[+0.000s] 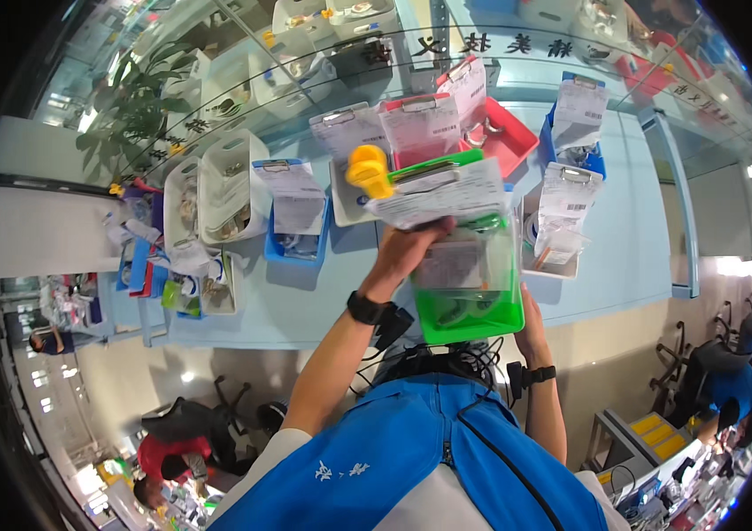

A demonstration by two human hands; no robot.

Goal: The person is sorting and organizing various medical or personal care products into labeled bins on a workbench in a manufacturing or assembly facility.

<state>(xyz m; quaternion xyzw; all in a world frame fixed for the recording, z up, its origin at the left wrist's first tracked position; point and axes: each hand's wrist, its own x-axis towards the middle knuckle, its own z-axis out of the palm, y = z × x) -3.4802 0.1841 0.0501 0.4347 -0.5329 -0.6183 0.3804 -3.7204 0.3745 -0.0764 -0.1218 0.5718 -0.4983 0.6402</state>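
A green plastic bin (pixel 517 329) is held in front of my body, over the near edge of the light blue table. Clear plastic bags (pixel 460 265) and small parts lie in it. Clipped at its far rim are paper sheets (pixel 447 196), with a yellow plastic clip (pixel 369 170) at their left end. My left hand (pixel 408 254) is closed at the lower edge of the sheets, by the bin's left side; its fingertips are partly hidden. Along the bin's right wall, my right hand (pixel 531 323) grips it, most fingers out of sight.
Red bins (pixel 510 142) with clipped papers stand beyond the green one. A blue bin (pixel 309 252) and white bins (pixel 239 177) are at the left, with more bins (pixel 566 264) at the right. A glass partition runs along the back. Other people sit behind me.
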